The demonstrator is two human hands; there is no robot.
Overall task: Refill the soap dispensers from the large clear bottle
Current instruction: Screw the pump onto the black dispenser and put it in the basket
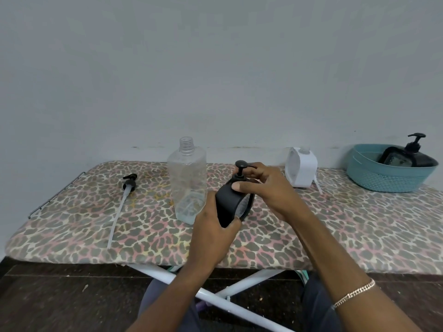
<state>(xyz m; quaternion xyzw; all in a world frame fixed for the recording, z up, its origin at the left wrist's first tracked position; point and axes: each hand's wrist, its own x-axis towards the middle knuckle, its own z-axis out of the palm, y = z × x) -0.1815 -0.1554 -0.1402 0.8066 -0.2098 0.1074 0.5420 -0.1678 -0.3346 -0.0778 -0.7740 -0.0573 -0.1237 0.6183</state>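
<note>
- Three soap dispensers are showing: a black dispenser (231, 202), a white dispenser (301, 167), and a second black one (405, 158).
- One large clear bottle (187, 180) is standing.
- One loose black pump (128, 185) is lying flat.
- One teal basket (383, 178) is sitting.

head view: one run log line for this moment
left hand: grips black dispenser body | right hand: pinches its pump | large clear bottle: upright, uncapped, on board | loose pump: lying left of bottle
</note>
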